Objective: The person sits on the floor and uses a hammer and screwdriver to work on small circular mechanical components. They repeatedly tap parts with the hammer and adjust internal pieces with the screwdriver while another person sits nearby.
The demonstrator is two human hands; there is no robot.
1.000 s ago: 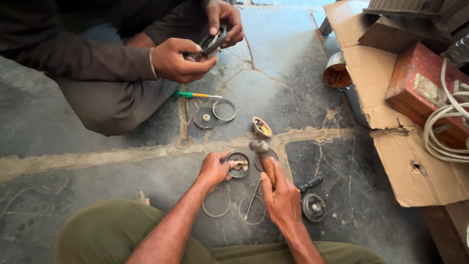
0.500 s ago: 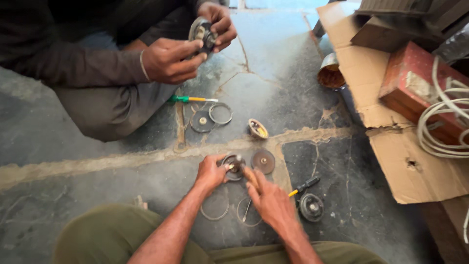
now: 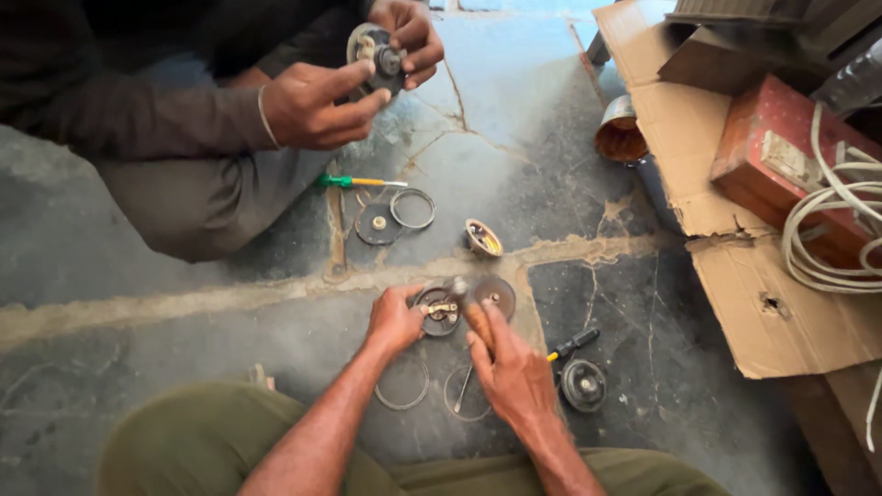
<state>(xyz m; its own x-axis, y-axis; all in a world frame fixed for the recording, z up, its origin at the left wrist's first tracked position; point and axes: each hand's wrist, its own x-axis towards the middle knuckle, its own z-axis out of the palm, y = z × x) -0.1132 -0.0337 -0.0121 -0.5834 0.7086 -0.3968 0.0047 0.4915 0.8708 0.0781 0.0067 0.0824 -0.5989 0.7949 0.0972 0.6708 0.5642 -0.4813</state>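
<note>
A round dark metal part (image 3: pixel 439 312) with a brassy, dully glinting centre is pinned to the floor at centre frame, beside a matt dark metal disc (image 3: pixel 494 296). A worn wooden handle (image 3: pixel 479 323) is gripped just below. Thin wire rings (image 3: pixel 402 382) of bare metal lie on the rough, cracked concrete floor (image 3: pixel 551 138). Creased brown cardboard (image 3: pixel 781 312) is seen at right, glossy green plastic on the screwdriver (image 3: pixel 361 182).

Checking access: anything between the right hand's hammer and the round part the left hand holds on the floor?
Nothing visible. The left hand steadies the round part from its left; the hammer in the right hand comes in from the right, head right at the part.
</note>
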